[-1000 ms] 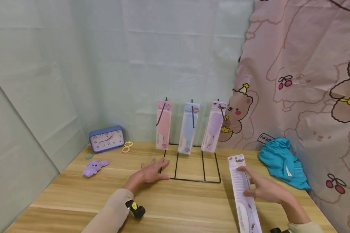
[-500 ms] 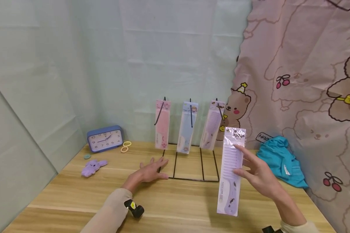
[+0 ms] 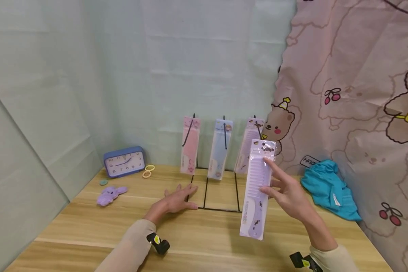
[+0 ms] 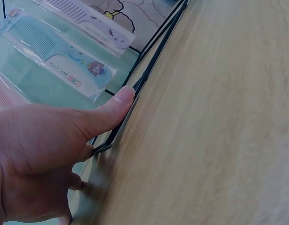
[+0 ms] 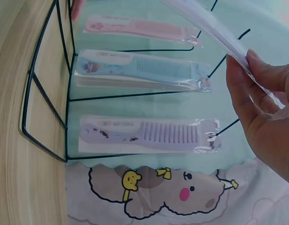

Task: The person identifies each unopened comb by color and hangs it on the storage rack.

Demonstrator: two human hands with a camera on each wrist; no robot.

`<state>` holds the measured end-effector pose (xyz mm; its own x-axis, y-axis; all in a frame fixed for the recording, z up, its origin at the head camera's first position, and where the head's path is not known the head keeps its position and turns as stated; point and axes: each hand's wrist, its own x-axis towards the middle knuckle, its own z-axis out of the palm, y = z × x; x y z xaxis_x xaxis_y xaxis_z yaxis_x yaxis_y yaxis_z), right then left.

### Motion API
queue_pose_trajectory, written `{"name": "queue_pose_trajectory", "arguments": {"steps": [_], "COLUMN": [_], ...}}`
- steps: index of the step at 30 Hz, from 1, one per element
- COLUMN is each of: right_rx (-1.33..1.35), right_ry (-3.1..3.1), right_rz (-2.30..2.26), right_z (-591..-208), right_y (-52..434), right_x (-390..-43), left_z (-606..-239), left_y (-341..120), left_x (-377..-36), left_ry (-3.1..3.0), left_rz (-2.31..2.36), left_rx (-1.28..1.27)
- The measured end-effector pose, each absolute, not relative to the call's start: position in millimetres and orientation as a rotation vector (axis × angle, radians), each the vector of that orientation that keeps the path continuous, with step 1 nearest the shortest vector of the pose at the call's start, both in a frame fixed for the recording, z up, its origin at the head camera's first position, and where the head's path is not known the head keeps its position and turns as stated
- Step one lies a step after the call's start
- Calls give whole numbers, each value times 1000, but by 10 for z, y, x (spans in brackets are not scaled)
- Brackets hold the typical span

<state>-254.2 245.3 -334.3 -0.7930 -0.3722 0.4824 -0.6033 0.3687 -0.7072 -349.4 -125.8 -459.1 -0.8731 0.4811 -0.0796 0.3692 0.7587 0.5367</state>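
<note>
A lilac plastic comb point(image 3: 256, 189), wide-toothed and sealed in a glossy clear sleeve with small cartoon prints, is held upright above the worktop point(image 3: 204, 241), just in front of the black wire rack point(image 3: 221, 189). The right hand point(image 3: 289, 194) holds it: the thumb and fingers point(image 5: 238, 70) pinch the packet's edge near the teeth, the forefinger stretched up along the sleeve. The right wrist view shows the thin film bending at that grip.

The left hand point(image 3: 175, 202) lies flat on the pale, straight-grained wooden worktop, fingers spread and relaxed, with its thumb point(image 4: 114, 105) touching the rack's thin base wire.

Three more packaged combs hang from the rack's hooks: a pink comb point(image 3: 190, 145), a blue comb point(image 3: 220, 149) and a second lilac comb point(image 5: 149, 133), the last partly hidden behind the held packet in the head view. The blue packet reads "PLASTIC COMB"; other print is too small to read.

Left on the worktop stand a rounded blue clock point(image 3: 124, 161), yellow hair rings point(image 3: 147, 171) and a soft purple plush toy point(image 3: 110, 194). A crumpled teal cloth point(image 3: 329, 189) lies to the right, by a pink curtain point(image 3: 353, 94) printed with bears and cherries.
</note>
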Motion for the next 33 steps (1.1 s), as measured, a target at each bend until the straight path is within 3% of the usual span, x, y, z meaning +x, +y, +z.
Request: {"name": "queue_pose_trajectory", "arguments": {"steps": [20, 27, 33], "right_rx": [796, 522, 491], "right_ry": [-2344, -2261, -2178], "right_rz": [1444, 1422, 1461], "right_z": [-3412, -3520, -3491], "right_y": [2450, 2408, 2331], "right_x": [-2712, -2983, -3242], "left_z": [-4582, -4604, -4623], "left_y": [-1258, -1255, -1253], "left_x": [-3501, -3482, -3480], "left_ry": [2754, 2756, 2760], "left_rz": [782, 778, 787], "left_rx": [670, 671, 655]}}
